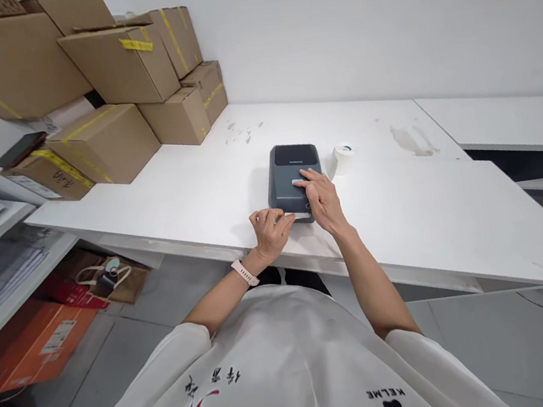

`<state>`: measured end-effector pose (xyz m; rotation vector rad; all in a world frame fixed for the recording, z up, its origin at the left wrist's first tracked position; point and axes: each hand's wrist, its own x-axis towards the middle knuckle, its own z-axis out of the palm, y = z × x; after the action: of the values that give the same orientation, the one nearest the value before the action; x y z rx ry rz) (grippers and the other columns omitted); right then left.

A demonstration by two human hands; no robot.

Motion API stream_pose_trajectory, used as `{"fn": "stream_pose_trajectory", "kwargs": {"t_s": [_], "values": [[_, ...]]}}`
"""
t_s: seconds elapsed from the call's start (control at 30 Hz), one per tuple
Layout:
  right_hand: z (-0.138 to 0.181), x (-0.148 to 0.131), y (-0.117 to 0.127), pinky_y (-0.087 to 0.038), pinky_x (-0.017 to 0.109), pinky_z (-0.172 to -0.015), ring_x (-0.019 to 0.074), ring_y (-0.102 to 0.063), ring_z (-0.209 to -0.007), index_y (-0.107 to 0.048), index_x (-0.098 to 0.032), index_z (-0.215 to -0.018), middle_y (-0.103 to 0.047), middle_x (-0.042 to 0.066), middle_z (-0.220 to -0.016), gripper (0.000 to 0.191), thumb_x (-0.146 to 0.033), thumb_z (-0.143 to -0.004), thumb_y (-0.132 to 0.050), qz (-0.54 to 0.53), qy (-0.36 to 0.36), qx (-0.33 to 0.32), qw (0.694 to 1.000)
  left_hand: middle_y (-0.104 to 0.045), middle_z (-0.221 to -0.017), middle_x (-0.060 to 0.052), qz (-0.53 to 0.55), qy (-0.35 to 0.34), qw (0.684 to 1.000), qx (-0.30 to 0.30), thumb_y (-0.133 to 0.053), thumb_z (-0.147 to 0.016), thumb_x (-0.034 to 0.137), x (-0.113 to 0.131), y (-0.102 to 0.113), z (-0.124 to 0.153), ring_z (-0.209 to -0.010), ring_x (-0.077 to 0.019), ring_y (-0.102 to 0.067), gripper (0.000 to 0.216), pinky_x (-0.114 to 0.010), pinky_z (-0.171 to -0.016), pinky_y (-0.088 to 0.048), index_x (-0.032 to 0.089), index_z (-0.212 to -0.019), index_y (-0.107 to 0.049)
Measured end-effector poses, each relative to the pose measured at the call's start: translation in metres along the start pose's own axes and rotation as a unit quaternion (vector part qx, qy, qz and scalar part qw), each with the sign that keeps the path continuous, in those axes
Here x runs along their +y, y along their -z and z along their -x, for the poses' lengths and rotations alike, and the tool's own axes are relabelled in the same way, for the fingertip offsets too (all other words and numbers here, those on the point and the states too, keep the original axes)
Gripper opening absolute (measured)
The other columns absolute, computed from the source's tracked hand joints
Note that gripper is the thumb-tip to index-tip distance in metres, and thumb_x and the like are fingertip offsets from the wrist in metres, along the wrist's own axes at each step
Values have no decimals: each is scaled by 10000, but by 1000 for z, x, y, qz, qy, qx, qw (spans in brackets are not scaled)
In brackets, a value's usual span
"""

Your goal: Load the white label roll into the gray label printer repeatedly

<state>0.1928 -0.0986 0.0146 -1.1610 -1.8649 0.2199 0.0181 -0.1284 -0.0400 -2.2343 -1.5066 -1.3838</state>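
A dark grey label printer [288,191] stands on the white table close to its front edge. A white strip of label paper [301,215] shows at its front slot. My left hand [271,233], with a pale watch band on the wrist, is closed in a pinch at the left end of that strip. My right hand [323,198] lies over the printer's right side, fingers stretched across the lid. Its index fingertip touches a small pale rectangle on top; whether that is a sticker or part of the lid I cannot tell. A white label roll [340,160] stands just right of the printer.
Stacked cardboard boxes [116,143] with yellow tape fill the table's left end, a dark flat device [17,151] on one of them. Lower left are a shelf with papers [4,282], an orange box [36,341] and a paper bag [130,283]. A white wall runs behind.
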Motion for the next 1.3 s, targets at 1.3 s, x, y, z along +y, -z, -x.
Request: {"fn": "stream_pose_trajectory", "kwargs": {"t_s": [1.3], "values": [[-2,-3,2,-226,566,-1280,281,-443,-1519,-685,-291,-1254,-634,44,-1495,320,-333,-1094,-411,113,7,-15,993,-647,-713,9,71,-148,982,99,-677,-926,166,-2,15,-24,-699,-151,-521,96,-336,-737,-353,251,-904,-715]]}}
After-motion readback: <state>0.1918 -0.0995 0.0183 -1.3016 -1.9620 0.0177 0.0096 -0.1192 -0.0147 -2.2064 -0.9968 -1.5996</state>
